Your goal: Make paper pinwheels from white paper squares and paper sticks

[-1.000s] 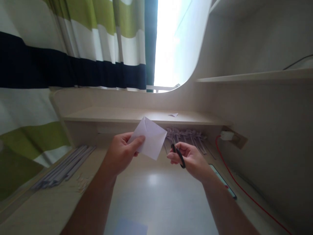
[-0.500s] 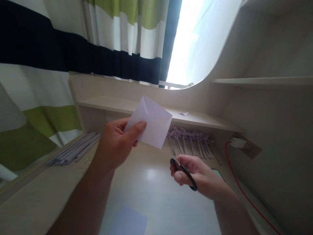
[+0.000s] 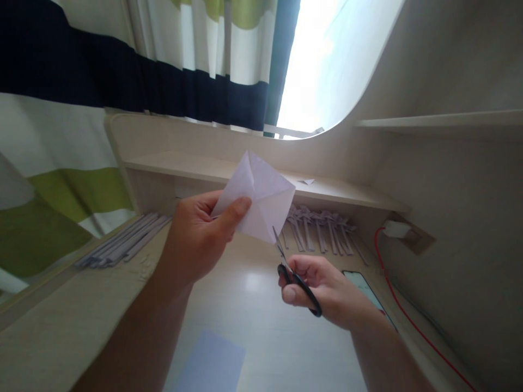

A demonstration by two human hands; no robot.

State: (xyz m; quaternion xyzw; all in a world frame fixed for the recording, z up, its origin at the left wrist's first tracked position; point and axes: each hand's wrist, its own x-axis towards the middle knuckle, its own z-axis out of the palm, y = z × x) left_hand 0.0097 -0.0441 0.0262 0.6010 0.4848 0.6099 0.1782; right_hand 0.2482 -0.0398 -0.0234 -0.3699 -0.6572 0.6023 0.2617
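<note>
A creased square of white paper (image 3: pixel 272 190) is pinched in my left hand (image 3: pixel 204 234), thumb in front and fingers behind. It is held up above the desk, one corner pointing up, with fold lines meeting near its middle. My right hand (image 3: pixel 318 286) grips black-handled scissors (image 3: pixel 300 286), thumb and fingers at the loops. Their blades point up at the paper's lower corner, overlapping it in view; whether they have cut into it I cannot tell. Another sheet of paper (image 3: pixel 212 362) lies on the desk (image 3: pixel 269 332) below.
Rolled paper sticks (image 3: pixel 126 242) lie at the left. Several paper pinwheels (image 3: pixel 322 223) on sticks rest under the shelf (image 3: pixel 175 166), which bears a small paper scrap (image 3: pixel 306 181). A phone (image 3: pixel 363 288) and a red cable (image 3: pixel 402 310) are at the right.
The scissors have moved up and left, so their blades now reach the paper's lower corner. The paper has turned slightly, showing its creases more clearly. More of the phone shows.
</note>
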